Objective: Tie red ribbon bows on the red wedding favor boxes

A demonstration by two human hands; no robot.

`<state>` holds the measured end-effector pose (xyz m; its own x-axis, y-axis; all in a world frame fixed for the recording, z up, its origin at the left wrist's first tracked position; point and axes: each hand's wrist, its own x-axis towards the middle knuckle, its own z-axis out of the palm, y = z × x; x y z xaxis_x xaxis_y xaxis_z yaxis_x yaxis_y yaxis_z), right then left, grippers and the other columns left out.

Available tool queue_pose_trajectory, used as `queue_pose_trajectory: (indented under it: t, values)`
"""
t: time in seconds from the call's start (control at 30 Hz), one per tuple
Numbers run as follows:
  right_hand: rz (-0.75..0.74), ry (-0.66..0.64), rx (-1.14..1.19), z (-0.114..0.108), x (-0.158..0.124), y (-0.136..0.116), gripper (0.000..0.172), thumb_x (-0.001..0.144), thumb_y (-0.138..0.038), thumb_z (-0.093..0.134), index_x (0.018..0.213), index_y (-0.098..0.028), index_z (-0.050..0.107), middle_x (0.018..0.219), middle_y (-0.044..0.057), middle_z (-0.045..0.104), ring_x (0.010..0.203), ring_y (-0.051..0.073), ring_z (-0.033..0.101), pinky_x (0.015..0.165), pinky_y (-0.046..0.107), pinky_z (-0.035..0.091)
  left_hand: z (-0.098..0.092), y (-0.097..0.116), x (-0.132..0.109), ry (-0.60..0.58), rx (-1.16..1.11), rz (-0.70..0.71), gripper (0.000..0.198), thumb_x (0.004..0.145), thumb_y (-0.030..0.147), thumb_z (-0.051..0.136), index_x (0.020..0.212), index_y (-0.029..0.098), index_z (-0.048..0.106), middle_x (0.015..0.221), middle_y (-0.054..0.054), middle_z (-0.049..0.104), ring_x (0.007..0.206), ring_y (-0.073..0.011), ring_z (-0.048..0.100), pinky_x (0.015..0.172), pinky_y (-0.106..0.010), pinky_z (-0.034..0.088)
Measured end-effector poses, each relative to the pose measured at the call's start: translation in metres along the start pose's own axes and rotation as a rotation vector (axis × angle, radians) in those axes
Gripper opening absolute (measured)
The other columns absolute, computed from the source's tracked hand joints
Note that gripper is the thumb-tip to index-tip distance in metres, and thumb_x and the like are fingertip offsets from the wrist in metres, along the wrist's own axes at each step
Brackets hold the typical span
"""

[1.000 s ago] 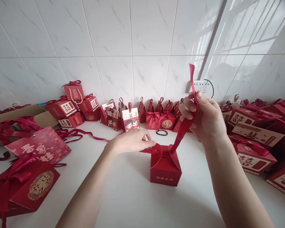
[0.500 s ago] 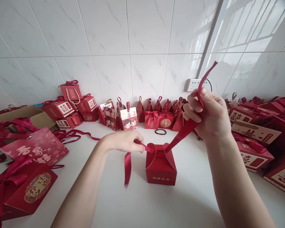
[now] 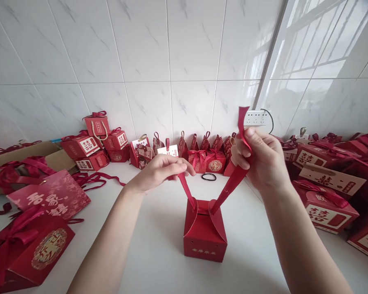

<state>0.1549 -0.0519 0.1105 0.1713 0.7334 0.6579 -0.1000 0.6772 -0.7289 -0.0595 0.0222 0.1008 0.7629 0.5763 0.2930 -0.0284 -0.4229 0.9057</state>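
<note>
A small red gift box point(image 3: 205, 233) with curved top flaps stands on the white counter point(image 3: 159, 261) in front of me. A red ribbon point(image 3: 230, 185) runs through its top and rises on both sides. My left hand point(image 3: 159, 170) pinches the left ribbon end above the box's left side. My right hand point(image 3: 260, 161) grips the right end higher up, and the ribbon's tip sticks up past my fingers. Both ribbon ends are pulled taut upward.
Many red gift boxes point(image 3: 208, 157) line the tiled back wall, with stacks at the left point(image 3: 95, 141) and right point(image 3: 328, 179). Larger red bags point(image 3: 37, 249) and a cardboard box point(image 3: 21, 157) lie at the left. A black hair tie point(image 3: 209, 177) lies behind the box; a wall socket point(image 3: 256, 117) is above.
My left hand has lifted its ribbon end from beside the box to above it. My right hand moved slightly inward, so both ribbon ends now rise from the box.
</note>
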Motion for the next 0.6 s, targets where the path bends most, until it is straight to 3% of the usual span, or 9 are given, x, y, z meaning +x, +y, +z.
queue_pose_trajectory:
  t: [0.13, 0.27, 0.37, 0.5, 0.6]
  values:
    - [0.037, -0.021, 0.005, 0.004, -0.002, 0.004, 0.036, 0.079, -0.043, 0.068, 0.061, -0.020, 0.047, 0.050, -0.007, 0.039, 0.036, 0.006, 0.039, 0.034, 0.021, 0.024, 0.006, 0.002, 0.000, 0.038, -0.264, 0.077, 0.029, 0.083, 0.036, 0.055, 0.069, 0.017, 0.071, 0.075, -0.006, 0.066, 0.078, -0.0170, 0.059, 0.077, -0.030, 0.044]
    - [0.062, -0.062, 0.005, 0.008, -0.004, 0.006, 0.033, 0.080, -0.044, 0.067, 0.064, -0.019, 0.052, 0.051, -0.005, 0.047, 0.039, 0.007, 0.046, 0.036, 0.020, 0.033, 0.012, 0.008, -0.002, 0.074, -0.500, 0.173, 0.027, 0.081, 0.035, 0.059, 0.062, 0.019, 0.068, 0.070, -0.002, 0.062, 0.068, -0.0135, 0.057, 0.071, -0.028, 0.046]
    - [0.113, -0.106, 0.022, 0.014, -0.007, 0.009, 0.030, 0.082, -0.043, 0.065, 0.069, -0.019, 0.056, 0.055, -0.003, 0.052, 0.042, 0.007, 0.047, 0.034, 0.017, 0.033, 0.015, 0.012, -0.004, 0.106, -0.565, 0.209, 0.015, 0.075, 0.032, 0.065, 0.075, 0.020, 0.073, 0.077, -0.003, 0.065, 0.072, -0.0150, 0.059, 0.073, -0.030, 0.048]
    - [0.188, -0.118, 0.040, 0.024, -0.010, 0.013, 0.029, 0.080, -0.044, 0.067, 0.072, -0.018, 0.057, 0.059, -0.005, 0.048, 0.040, 0.003, 0.039, 0.033, 0.014, 0.034, 0.018, 0.015, -0.005, 0.108, -0.567, 0.249, 0.026, 0.069, 0.026, 0.067, 0.093, 0.020, 0.073, 0.092, -0.007, 0.069, 0.087, -0.0195, 0.061, 0.081, -0.032, 0.048]
    - [0.224, -0.137, 0.032, 0.030, -0.012, 0.014, 0.031, 0.080, -0.046, 0.065, 0.070, -0.018, 0.056, 0.060, -0.006, 0.045, 0.040, 0.002, 0.038, 0.034, 0.013, 0.035, 0.022, 0.014, -0.004, 0.188, -0.564, 0.279, 0.024, 0.070, 0.024, 0.068, 0.094, 0.020, 0.073, 0.092, -0.007, 0.069, 0.083, -0.0176, 0.061, 0.077, -0.029, 0.048]
